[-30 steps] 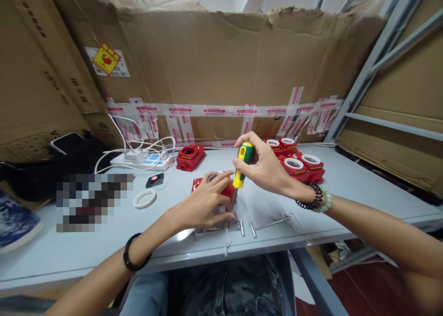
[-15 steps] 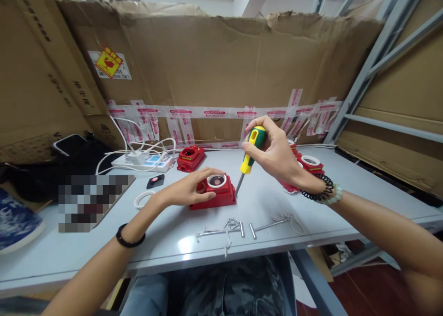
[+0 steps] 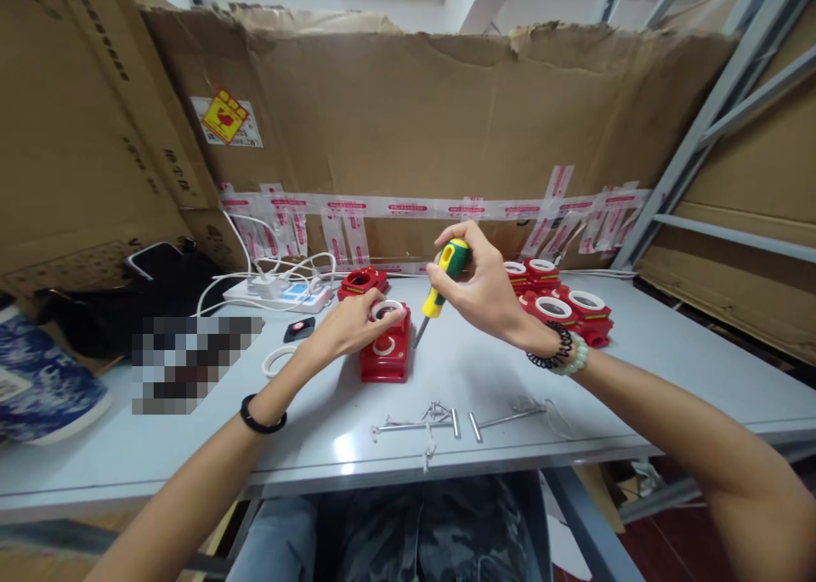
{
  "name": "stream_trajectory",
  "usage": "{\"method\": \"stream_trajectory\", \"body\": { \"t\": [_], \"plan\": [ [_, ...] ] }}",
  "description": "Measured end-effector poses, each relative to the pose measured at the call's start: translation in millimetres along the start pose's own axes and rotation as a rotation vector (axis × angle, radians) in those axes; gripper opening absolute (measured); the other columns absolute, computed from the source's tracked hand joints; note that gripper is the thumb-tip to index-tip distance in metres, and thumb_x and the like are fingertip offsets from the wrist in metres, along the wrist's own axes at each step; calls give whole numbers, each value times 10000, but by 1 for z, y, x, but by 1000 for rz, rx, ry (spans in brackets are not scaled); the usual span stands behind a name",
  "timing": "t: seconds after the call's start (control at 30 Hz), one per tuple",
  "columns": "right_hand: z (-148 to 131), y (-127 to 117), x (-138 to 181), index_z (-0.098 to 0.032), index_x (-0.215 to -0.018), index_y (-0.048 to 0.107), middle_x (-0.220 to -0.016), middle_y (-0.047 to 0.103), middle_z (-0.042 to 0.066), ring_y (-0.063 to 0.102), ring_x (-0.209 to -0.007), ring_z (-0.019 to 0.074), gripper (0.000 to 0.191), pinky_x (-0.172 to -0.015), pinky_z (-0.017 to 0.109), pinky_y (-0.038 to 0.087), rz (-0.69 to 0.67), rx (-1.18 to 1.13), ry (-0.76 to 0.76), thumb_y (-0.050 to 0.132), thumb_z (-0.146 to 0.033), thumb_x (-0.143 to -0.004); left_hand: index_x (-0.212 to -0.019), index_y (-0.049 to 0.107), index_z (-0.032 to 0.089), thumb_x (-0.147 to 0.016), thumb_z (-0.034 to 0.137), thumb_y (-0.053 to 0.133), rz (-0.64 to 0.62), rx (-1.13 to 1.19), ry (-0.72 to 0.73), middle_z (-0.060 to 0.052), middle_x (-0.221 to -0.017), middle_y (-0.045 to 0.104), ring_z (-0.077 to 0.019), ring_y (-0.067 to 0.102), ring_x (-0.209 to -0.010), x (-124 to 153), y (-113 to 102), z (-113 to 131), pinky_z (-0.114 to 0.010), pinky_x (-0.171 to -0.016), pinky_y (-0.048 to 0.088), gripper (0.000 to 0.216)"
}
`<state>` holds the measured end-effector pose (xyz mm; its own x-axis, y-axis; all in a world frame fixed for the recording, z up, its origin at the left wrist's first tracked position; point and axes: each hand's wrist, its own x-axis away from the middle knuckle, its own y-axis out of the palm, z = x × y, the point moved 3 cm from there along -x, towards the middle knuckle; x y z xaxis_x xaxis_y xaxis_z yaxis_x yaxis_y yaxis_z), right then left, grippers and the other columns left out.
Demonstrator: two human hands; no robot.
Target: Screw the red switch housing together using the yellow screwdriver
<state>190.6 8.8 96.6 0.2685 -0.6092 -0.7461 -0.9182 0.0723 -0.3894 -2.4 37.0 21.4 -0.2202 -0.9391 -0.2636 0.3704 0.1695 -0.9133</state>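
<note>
My left hand (image 3: 357, 320) grips the upper part of a red housing (image 3: 384, 363), thumb and fingers around its white ring (image 3: 388, 310). The housing stands on the table with a round button-like part on its near half. In my right hand (image 3: 483, 286) is a screwdriver (image 3: 454, 259) with a yellow and green handle, held at a slant. Its metal shaft points down to the right side of the housing; whether the tip touches it I cannot tell. Small metal rods (image 3: 456, 423) and chains lie nearer the table edge.
Several red housings with white rings (image 3: 553, 308) stand at the right, and another red housing (image 3: 363, 282) behind my left hand. A power strip (image 3: 280, 295) with cables, a black square plate (image 3: 299, 330) and a loose white ring (image 3: 278, 361) lie left. Cardboard (image 3: 408, 115) walls the back.
The red housing has turned, so its button-like part now faces me. My left hand has shifted with it, and the screwdriver has moved slightly left. The camera view has shifted a little.
</note>
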Motion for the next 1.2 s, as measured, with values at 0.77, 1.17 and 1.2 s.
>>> {"method": "stream_trajectory", "body": {
  "t": [0.77,1.17,1.2],
  "plan": [
    [9,15,8,-191,-940,462,-658,484,-62,463,-555,77,208,-523,209,377,-73,102,35,581,-271,-789,-996,586,174,-928,424,386,-26,340,268,-53,-986,667,-217,621,-903,-1,20,4,-317,-819,456,327],
    [-23,18,-4,-110,-934,544,-718,626,91,573,-629,185,368,-562,286,350,-283,848,36,497,-471,-880,-992,588,169,-908,448,380,-2,311,241,-73,-1007,668,-251,620,-932,-1,24,3,-351,-828,471,358],
    [-26,18,-8,-108,-895,561,-717,628,112,586,-656,209,393,-567,296,347,-294,930,59,453,-486,-899,-984,588,171,-907,446,379,-4,306,243,-71,-1005,669,-250,621,-924,-2,24,4,-350,-825,471,354]
  ]
}}
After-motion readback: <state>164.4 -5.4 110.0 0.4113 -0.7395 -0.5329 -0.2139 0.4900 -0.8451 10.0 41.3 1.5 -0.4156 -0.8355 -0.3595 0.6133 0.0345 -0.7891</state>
